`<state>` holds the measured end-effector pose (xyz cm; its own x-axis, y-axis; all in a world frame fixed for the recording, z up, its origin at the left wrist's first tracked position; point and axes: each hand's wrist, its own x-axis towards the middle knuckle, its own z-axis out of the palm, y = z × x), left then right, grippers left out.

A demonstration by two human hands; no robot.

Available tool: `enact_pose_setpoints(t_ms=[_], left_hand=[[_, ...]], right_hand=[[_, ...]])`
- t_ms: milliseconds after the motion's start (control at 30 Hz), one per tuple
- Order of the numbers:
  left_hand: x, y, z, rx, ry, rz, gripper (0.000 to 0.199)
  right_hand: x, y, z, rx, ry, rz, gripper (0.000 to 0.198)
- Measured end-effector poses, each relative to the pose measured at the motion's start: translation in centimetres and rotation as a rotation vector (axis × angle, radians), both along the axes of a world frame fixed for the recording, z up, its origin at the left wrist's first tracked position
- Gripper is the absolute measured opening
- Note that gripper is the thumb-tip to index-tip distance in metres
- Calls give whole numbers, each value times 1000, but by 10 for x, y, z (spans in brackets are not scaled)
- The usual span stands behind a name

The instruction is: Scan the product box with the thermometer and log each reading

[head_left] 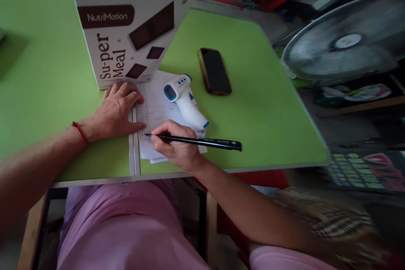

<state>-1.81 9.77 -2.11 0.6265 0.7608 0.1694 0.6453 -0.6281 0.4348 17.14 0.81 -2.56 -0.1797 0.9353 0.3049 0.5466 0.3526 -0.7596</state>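
My right hand point(177, 145) is closed around a black pen point(202, 140), whose tip points left at the handwritten lines on a sheet of white paper point(152, 105). On the table, my left hand point(118, 112) lies with its fingers stretched out, its thumb at the paper's left edge and its fingertips near the foot of a white box point(104, 50) printed "NutriMotion Su-per Meal". A white and blue infrared thermometer point(188, 107) rests on the paper, just beyond my right hand. The lower right part of the paper is hidden by that hand.
On the green table point(259, 122), a phone point(215, 71) in a brown case lies right of the thermometer. A metal seam point(134, 160) crosses the tabletop by my left hand. A fan point(344, 42) stands beyond the right edge, and a plaid cloth point(335, 219) is below it.
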Motion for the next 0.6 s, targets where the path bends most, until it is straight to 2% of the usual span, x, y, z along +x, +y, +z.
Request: enact_pose_setpoints(t_ms=[333,600], left_hand=[[0,-1,3,0,31,4,53],[1,-3,4,-7,47,7,53]], right_hand=[[2,0,-2,93,34,-28,10],[1,2,-4,146,8,25,10]])
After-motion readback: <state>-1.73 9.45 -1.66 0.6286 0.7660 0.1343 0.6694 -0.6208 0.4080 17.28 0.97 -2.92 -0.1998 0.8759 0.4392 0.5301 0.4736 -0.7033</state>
